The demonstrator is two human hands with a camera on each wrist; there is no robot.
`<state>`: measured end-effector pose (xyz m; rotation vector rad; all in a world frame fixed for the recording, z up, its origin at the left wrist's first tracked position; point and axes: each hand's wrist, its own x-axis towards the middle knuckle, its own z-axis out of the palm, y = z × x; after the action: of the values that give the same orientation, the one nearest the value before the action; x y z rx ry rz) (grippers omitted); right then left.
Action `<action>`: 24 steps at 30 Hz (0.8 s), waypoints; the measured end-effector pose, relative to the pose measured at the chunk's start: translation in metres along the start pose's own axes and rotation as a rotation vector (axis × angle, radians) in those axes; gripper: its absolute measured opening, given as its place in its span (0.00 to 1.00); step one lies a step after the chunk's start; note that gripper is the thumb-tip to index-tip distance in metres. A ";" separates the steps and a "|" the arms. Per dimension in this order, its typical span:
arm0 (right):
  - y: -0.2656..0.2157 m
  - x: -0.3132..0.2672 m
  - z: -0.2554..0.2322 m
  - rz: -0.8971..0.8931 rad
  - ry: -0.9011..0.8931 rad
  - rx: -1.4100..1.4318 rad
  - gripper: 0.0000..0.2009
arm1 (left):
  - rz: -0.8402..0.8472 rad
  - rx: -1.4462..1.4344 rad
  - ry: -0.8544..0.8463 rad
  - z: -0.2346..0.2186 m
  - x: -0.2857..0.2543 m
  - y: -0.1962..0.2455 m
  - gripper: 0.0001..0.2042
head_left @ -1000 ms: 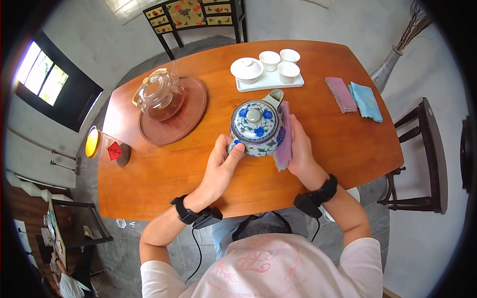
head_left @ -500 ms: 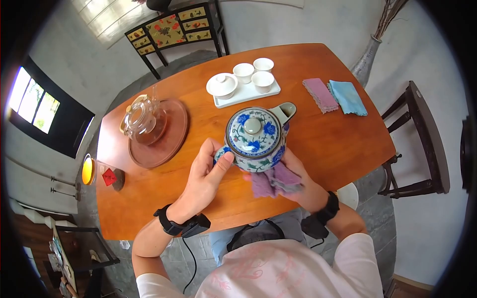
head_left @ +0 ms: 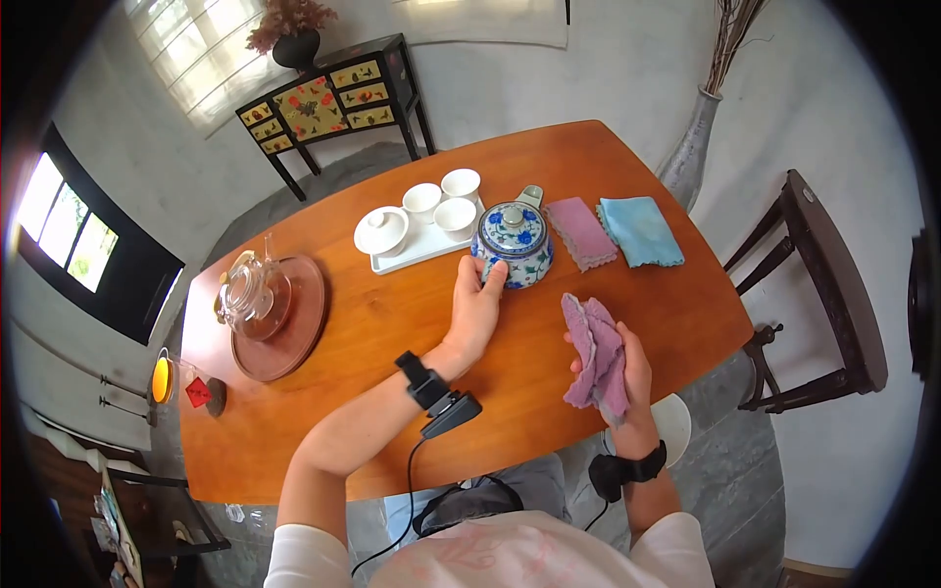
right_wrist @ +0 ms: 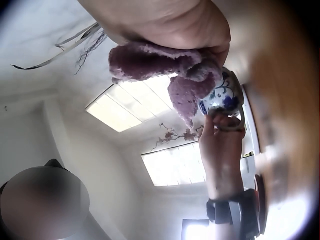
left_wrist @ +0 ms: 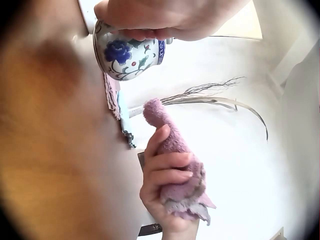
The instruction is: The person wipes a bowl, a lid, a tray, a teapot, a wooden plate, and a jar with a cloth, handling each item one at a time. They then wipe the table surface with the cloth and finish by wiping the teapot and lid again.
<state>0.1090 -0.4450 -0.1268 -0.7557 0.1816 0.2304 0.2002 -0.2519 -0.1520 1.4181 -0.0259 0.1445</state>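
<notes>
While the left hand (head_left: 475, 309) grips a blue-and-white floral ceramic teapot (head_left: 513, 245), the right hand (head_left: 632, 363) holds a crumpled purple cloth (head_left: 596, 358)

As the head view shows, the teapot is just above and right of the middle of the frame, its spout towards the top and its lid on. The left hand's fingers are curled round the handle on its lower side; whether its base touches the polished orange-brown wooden worktop (head_left: 392, 323) I cannot tell. Lower and further right, the right hand's fingers are wrapped round the bunched cloth, which hangs apart from the teapot.

Just left of the teapot, a white rectangular tray (head_left: 404, 259) carries three small white cups (head_left: 421, 201) and a lidded white bowl (head_left: 380, 231). To its right, a folded pink cloth (head_left: 582, 233) lies beside a folded light-blue cloth (head_left: 641, 231). At the left of the frame, a clear glass teapot (head_left: 253, 294) stands on a round reddish-brown tray (head_left: 274, 355).

Beyond the worktop, a black cabinet with gilt painted drawers (head_left: 323, 103) is at the upper left, a tall grey vase of dry branches (head_left: 692, 152) at the upper right, and a dark wooden chair (head_left: 828, 284) at the right edge. Each wrist wears a black strap.
</notes>
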 end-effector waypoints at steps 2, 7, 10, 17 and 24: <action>-0.003 -0.001 -0.007 -0.009 0.006 0.002 0.23 | 0.000 0.005 0.057 0.017 0.011 -0.010 0.10; -0.012 -0.005 -0.020 -0.046 0.043 0.032 0.23 | 0.063 0.142 0.193 0.042 0.033 -0.036 0.12; -0.016 -0.010 -0.019 -0.048 0.083 0.016 0.24 | 0.051 0.159 0.234 0.055 0.045 -0.044 0.13; -0.016 -0.012 -0.031 -0.033 0.088 0.007 0.24 | 0.090 0.257 0.381 0.073 0.064 -0.037 0.15; -0.014 -0.015 -0.033 -0.036 0.132 -0.010 0.24 | 0.075 0.167 0.382 0.070 0.089 -0.045 0.16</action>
<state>0.0962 -0.4798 -0.1370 -0.7841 0.2914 0.1474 0.2981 -0.3203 -0.1767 1.5362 0.2540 0.4869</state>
